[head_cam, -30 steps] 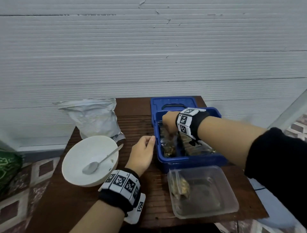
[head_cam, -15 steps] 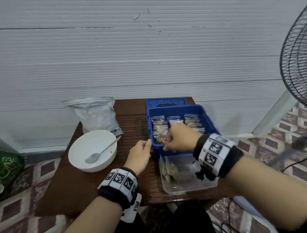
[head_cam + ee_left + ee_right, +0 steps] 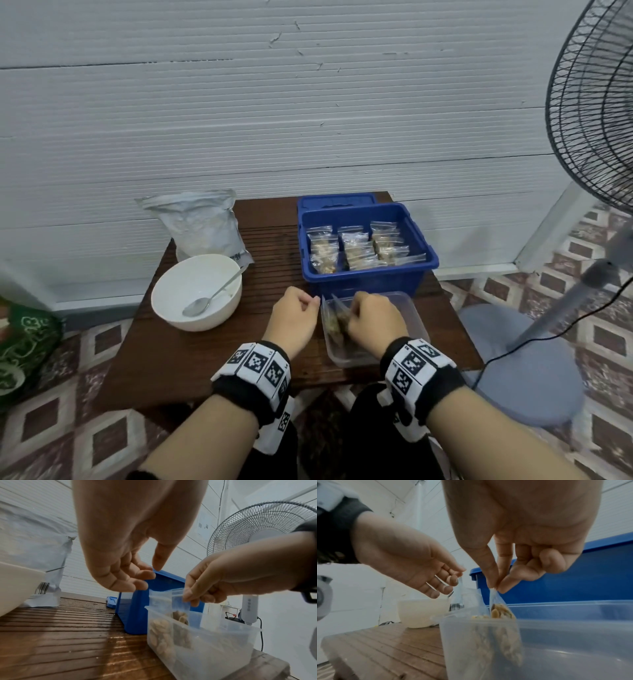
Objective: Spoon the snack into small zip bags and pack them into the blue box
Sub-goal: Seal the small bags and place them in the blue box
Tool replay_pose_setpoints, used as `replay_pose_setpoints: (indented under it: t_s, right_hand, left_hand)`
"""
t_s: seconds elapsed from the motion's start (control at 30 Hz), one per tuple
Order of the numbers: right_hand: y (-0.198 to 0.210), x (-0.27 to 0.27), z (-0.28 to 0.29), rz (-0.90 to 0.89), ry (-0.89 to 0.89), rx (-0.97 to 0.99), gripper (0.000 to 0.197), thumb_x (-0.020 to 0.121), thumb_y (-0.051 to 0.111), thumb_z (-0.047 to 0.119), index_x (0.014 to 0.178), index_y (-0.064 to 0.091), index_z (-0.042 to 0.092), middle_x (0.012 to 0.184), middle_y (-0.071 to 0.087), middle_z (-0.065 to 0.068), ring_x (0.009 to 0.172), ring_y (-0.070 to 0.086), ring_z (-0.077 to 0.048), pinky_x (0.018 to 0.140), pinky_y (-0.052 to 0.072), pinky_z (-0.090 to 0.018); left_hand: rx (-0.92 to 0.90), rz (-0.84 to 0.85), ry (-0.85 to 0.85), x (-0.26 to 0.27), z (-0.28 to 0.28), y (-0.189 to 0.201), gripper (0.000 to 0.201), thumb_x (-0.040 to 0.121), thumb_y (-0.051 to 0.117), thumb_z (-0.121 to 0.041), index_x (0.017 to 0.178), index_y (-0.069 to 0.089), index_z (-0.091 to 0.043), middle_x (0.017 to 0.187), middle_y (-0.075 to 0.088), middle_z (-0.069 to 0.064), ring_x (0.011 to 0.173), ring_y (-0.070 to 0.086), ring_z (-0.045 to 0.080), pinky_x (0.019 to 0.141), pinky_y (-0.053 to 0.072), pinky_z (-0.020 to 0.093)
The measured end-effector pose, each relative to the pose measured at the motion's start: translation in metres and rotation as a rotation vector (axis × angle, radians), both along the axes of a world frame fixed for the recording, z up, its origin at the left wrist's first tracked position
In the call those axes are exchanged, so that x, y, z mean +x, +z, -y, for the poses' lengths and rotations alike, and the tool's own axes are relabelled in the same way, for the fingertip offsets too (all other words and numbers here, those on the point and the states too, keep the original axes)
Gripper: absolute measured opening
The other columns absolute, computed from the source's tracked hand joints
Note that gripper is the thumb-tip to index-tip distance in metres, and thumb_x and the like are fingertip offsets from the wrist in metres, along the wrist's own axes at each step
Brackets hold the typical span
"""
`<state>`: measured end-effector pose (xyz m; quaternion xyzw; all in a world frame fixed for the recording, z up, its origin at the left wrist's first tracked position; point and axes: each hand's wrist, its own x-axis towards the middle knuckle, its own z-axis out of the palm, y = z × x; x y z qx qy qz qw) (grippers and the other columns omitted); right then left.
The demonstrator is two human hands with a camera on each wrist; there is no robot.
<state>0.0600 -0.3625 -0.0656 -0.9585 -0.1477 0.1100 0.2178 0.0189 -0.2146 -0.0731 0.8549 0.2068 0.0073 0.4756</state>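
Observation:
The blue box (image 3: pixel 368 279) stands at the table's far right with several filled zip bags (image 3: pixel 356 250) upright inside. In front of it is a clear plastic tub (image 3: pixel 412 317) with two filled bags. My right hand (image 3: pixel 351 313) pinches the top of one zip bag (image 3: pixel 501 611) between thumb and forefinger, the bag still inside the tub (image 3: pixel 573 635). The second bag (image 3: pixel 159 628) leans at the tub's left wall. My left hand (image 3: pixel 313 301) hovers just left of the tub, fingers loosely curled and holding nothing (image 3: pixel 147 577).
A white bowl (image 3: pixel 197 294) with a metal spoon (image 3: pixel 212 296) sits at the left, a grey snack pouch (image 3: pixel 202 226) behind it. The blue lid (image 3: pixel 337 202) lies behind the box. A standing fan (image 3: pixel 596 137) and its base (image 3: pixel 527 370) are to the right of the table.
My right hand came back out of the blue box to the clear tub and took hold of a bag's top. My left hand stayed beside the tub.

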Motion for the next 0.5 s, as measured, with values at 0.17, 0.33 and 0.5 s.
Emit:
replay_pose_setpoints:
  t_s: [0.17,0.33,0.5]
  right_hand:
    - [-0.002,-0.003,0.019,0.070,-0.053,0.193,0.012,0.085,0.058,0.013,0.078,0.053,0.021,0.088,0.064,-0.006,0.086,0.059,-0.025,0.073,0.044,-0.030]
    - [0.002,-0.005,0.033,0.080,-0.015,0.396,0.031,0.085,0.066,0.013,0.066,0.050,0.029,0.068,0.056,0.010,0.064,0.050,-0.003,0.060,0.036,-0.016]
    - [0.004,-0.004,0.043,0.090,-0.062,0.469,0.032,0.085,0.067,0.011,0.063,0.052,0.029,0.067,0.058,0.010,0.064,0.050,0.000,0.059,0.036,-0.013]
  left_hand:
    - [0.083,0.120,-0.151,-0.004,0.010,-0.002,0.023,0.095,0.057,-0.017,0.118,0.060,-0.018,0.104,0.060,-0.004,0.083,0.054,0.003,0.070,0.040,0.002]
    - [0.133,0.161,-0.218,-0.001,0.019,0.002,0.028,0.095,0.058,-0.017,0.123,0.061,-0.019,0.115,0.061,-0.005,0.090,0.054,0.002,0.080,0.038,0.007]
    - [0.069,0.245,-0.145,-0.002,0.022,0.010,0.009,0.091,0.064,-0.015,0.084,0.064,-0.020,0.088,0.064,-0.006,0.080,0.054,-0.002,0.069,0.037,0.001]
